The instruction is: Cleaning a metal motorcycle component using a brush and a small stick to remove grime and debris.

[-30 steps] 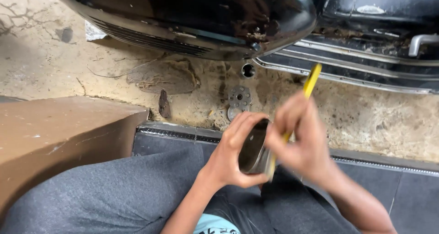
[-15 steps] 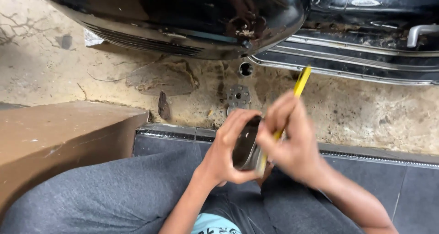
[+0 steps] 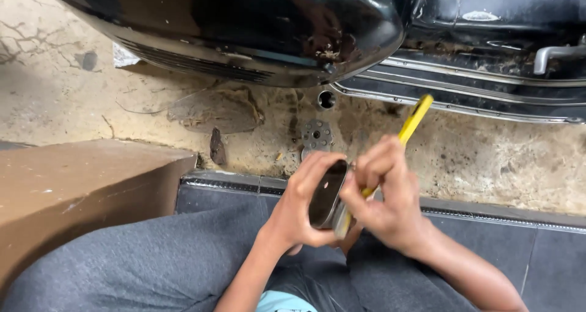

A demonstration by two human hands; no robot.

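Your left hand [image 3: 305, 205] cupped a dark, glossy, rounded metal part [image 3: 326, 193] over your grey-trousered lap [image 3: 152, 269], thumb and fingers wrapped around its edges, its open face tilted toward your right hand [image 3: 384, 202]; that hand was clenched around a slim yellow-handled tool [image 3: 415, 118], whose long axis ran from lower left, at the part's rim, up and to the right toward the black vehicle body [image 3: 244, 25]; the tool's working end met the right-hand edge of the part, though the tip itself was hidden behind your fingers, so you could not tell exactly where it touched; both hands lay just beside each other, the right one nearer the tool's far end; on the cracked, dirty concrete floor [image 3: 488, 159] beyond, a small perforated metal disc [image 3: 317, 132] lay near a round hole [image 3: 326, 99], well apart from the brown wooden block [image 3: 79, 190] at your left
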